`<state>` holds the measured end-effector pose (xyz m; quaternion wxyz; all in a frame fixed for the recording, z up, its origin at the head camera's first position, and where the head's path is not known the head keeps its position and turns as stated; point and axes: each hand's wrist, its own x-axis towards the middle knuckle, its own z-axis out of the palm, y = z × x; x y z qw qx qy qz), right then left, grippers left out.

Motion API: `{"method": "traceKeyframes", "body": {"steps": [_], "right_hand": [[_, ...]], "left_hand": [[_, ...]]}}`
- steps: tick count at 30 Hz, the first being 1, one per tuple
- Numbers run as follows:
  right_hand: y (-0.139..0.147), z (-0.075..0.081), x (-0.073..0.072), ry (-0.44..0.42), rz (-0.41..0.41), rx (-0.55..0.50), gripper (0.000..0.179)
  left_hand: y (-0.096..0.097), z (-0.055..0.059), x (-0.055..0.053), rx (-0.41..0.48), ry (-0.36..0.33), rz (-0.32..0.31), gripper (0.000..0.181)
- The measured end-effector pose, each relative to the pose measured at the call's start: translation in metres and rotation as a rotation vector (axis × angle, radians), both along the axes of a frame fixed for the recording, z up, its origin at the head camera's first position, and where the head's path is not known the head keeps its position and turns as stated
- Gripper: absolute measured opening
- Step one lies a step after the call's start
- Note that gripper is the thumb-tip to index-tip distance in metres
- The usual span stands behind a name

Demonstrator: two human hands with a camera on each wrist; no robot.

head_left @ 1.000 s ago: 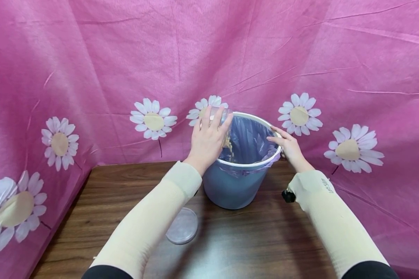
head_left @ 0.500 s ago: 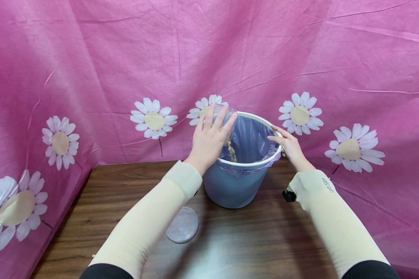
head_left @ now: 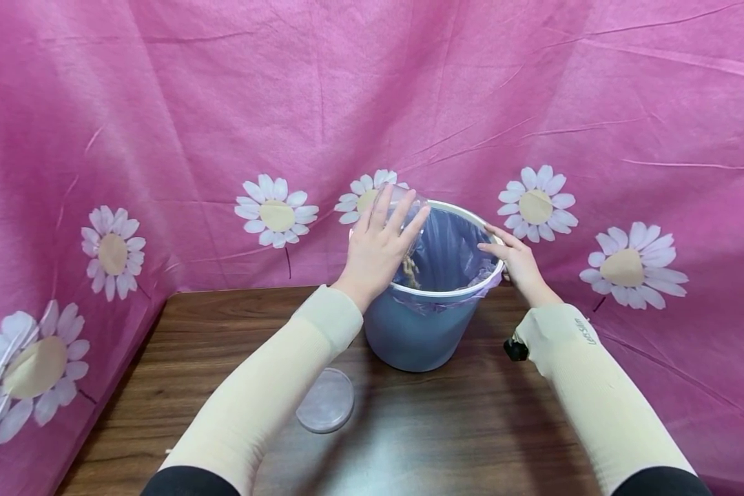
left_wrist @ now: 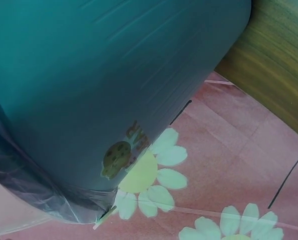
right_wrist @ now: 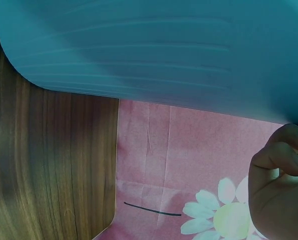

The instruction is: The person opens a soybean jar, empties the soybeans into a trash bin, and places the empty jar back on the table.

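Observation:
A blue-grey trash bin (head_left: 418,334) with a white rim and a purplish liner bag (head_left: 449,248) stands on the table. Over the bin's left side, my left hand (head_left: 375,258) holds a clear plastic jar (head_left: 397,193), tipped mouth-down, its far part showing past the fingers. Small tan bits (head_left: 410,274) show below the jar, inside the bin. My right hand (head_left: 521,270) grips the rim at the right, fingers over the edge and thumb outside. In the right wrist view, curled fingers of the right hand (right_wrist: 281,185) are beside the bin wall (right_wrist: 138,55).
A clear round lid (head_left: 325,401) lies flat on the wooden table (head_left: 434,441), in front of the bin and to its left. Pink cloth (head_left: 322,83) with printed daisies hangs behind and at both sides. A tiny pale bit lies by the left forearm.
My left hand with the jar has shifted slightly right over the bin and tipped further. Fewer tan bits show at the jar. The right hand keeps its grip on the rim.

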<state>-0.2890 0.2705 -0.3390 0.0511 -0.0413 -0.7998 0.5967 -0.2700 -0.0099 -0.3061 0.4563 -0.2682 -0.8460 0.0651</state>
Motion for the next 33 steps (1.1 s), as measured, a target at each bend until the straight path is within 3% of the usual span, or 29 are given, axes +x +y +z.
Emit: {"method": "traceKeyframes", "body": {"steps": [15,33], "right_hand": [[-0.0018,0.0003,0.0026,0.012,-0.001,-0.004,0.063],[-0.0008,0.0011,0.0028,0.013,0.000,0.019,0.063]], "left_hand": [[0.0009,0.0035,0.0011,-0.081,-0.025,0.018,0.057],[0.0036,0.0056,0.0022,-0.151,0.005,0.030,0.056]]}}
